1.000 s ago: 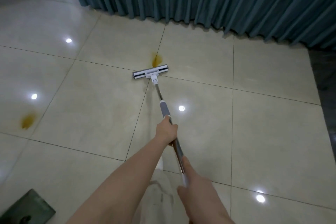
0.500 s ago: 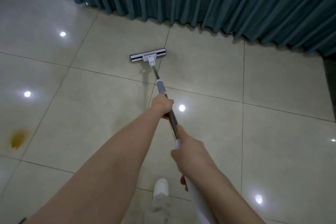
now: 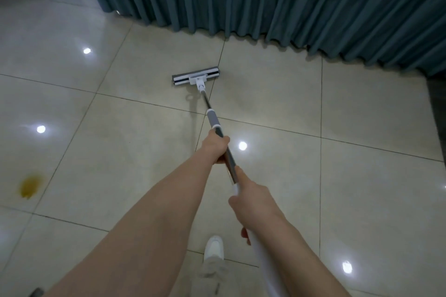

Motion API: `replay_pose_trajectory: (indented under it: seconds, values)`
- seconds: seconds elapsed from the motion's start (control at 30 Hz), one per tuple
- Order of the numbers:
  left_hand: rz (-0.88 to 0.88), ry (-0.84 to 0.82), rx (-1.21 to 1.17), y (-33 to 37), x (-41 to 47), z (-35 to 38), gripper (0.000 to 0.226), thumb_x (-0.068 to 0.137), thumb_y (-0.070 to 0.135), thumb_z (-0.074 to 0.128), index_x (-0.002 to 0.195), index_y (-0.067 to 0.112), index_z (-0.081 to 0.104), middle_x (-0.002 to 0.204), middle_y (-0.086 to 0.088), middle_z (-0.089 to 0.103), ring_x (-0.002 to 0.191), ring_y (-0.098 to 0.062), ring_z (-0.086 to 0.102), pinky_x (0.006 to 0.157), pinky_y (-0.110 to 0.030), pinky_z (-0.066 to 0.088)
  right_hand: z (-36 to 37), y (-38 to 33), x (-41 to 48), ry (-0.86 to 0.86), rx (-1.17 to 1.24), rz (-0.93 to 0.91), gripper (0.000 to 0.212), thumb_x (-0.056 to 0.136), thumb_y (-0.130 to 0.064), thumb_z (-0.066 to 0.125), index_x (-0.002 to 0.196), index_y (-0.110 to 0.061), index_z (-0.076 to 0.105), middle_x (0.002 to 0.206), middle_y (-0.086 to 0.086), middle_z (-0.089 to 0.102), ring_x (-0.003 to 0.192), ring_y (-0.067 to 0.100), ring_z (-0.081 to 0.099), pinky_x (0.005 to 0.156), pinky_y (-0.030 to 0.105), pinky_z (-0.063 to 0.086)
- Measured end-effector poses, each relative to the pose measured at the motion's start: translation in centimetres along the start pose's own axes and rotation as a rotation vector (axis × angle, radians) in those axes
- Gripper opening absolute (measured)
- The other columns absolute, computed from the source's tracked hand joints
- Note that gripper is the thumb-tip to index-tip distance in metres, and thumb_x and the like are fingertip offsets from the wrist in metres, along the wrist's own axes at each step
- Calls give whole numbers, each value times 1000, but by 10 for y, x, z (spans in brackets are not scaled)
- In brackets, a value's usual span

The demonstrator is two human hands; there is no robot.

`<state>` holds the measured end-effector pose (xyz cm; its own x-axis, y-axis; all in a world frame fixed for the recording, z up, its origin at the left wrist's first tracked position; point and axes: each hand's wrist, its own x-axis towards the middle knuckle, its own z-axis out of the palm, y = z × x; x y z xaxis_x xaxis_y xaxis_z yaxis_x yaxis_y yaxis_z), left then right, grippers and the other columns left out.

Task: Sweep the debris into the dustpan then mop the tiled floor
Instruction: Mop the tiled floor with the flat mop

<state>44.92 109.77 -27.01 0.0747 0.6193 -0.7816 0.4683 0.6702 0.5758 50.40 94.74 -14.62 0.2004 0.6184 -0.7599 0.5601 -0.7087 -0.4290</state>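
Note:
A flat mop with a grey and white head [image 3: 196, 78] lies on the glossy cream tiled floor [image 3: 362, 176], a little short of the curtain. Its metal pole [image 3: 215, 125] runs back toward me. My left hand [image 3: 214, 148] grips the pole just below the grey sleeve. My right hand [image 3: 253, 202] grips the white upper part of the pole, nearer my body. A yellow-brown stain [image 3: 30, 187] sits on the tile at the far left. No stain shows by the mop head.
A teal pleated curtain [image 3: 289, 0] hangs along the far side down to the floor. A dark strip [image 3: 436, 108] borders the tiles at the right. My white shoe [image 3: 213, 247] stands below the hands. A dark object's corner [image 3: 36, 293] shows at the bottom left edge.
The mop head went forward over the yellow stain near the curtain; that stain is no longer visible. Both hands kept their grip, and the view shifted forward.

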Motion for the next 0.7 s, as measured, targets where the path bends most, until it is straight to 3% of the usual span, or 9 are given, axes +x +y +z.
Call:
replay_pose_trajectory:
  seconds: [0.1,0.33,0.5,0.57,0.63,0.7]
  values:
    - [12,-68,11,-10,-36,21,48,96,21,51,139,17,28,123,-22,53,95,-36,64,56,-39,56,-11,36,-30,22,-52,-28,68,86,-13,39,143,-47,22,86,1,52,61,20,61,49,30,53]
    - [-41,-155,-22,-78,-131,98,48,95,19,55,136,13,32,122,-24,55,96,-39,67,76,-51,59,-3,150,-127,14,103,-16,73,84,-12,49,142,-53,29,89,-3,55,47,17,57,37,22,44]
    - [-31,-176,30,-144,-195,161,58,97,24,49,146,24,19,121,-21,55,87,-33,66,57,-40,59,19,236,-197,51,127,8,71,80,-19,58,138,-55,36,97,-8,61,78,8,62,64,16,50]
    - [-34,-183,58,-164,-215,185,59,97,25,50,147,25,19,121,-19,55,89,-33,65,51,-38,58,26,263,-221,65,189,53,71,78,-21,61,136,-56,39,101,-10,61,77,6,62,75,19,52]
    - [-3,-169,112,-178,-229,204,59,96,27,51,147,24,21,118,-15,54,89,-29,61,43,-32,53,27,284,-238,81,234,65,73,75,-21,64,134,-56,42,96,-13,62,65,2,59,73,18,52]
    - [17,-131,134,-181,-236,214,56,96,27,50,146,22,25,115,-14,54,93,-31,60,48,-34,54,25,292,-243,79,230,38,72,76,-23,64,135,-56,41,90,-15,62,62,-1,56,65,14,49]
